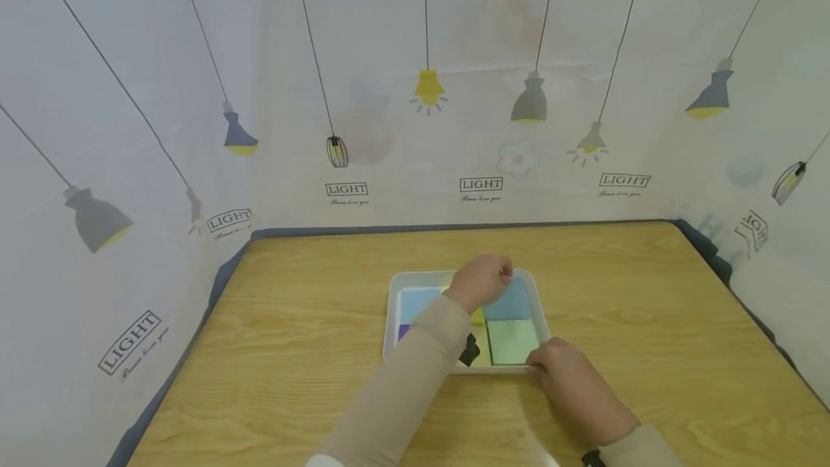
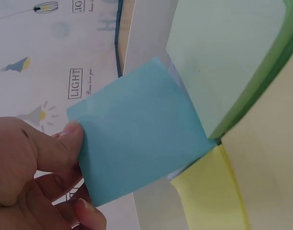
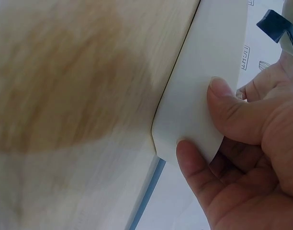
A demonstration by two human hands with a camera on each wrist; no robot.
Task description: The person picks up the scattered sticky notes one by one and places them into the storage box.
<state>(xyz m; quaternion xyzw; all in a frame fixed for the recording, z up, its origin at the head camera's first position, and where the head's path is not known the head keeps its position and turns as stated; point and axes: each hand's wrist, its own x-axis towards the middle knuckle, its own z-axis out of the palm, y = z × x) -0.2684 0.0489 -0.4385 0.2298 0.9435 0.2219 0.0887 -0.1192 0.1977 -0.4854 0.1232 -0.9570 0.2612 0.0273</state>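
Observation:
A white rectangular tray (image 1: pixel 420 279) holds several square sticky notes in different colours. At its back right, my left hand (image 1: pixel 480 281) pinches the edge of a blue sticky note (image 2: pixel 141 134) between thumb and fingers. That note tilts up from the tray, its far corner down between the green sticky note pad (image 1: pixel 514 342) and a yellow sticky note (image 2: pixel 206 191). My right hand (image 1: pixel 573 380) grips the tray's front right corner, thumb over the rim, as the right wrist view shows. The left forearm hides part of the tray.
Another blue sticky note (image 1: pixel 418 301) lies at the tray's back left, with a purple one (image 1: pixel 403 331) in front, mostly covered. A black strap piece (image 1: pixel 470 350) shows by the left sleeve. The wooden table (image 1: pixel 311 308) meets a lamp-printed curtain (image 1: pixel 389 215) behind.

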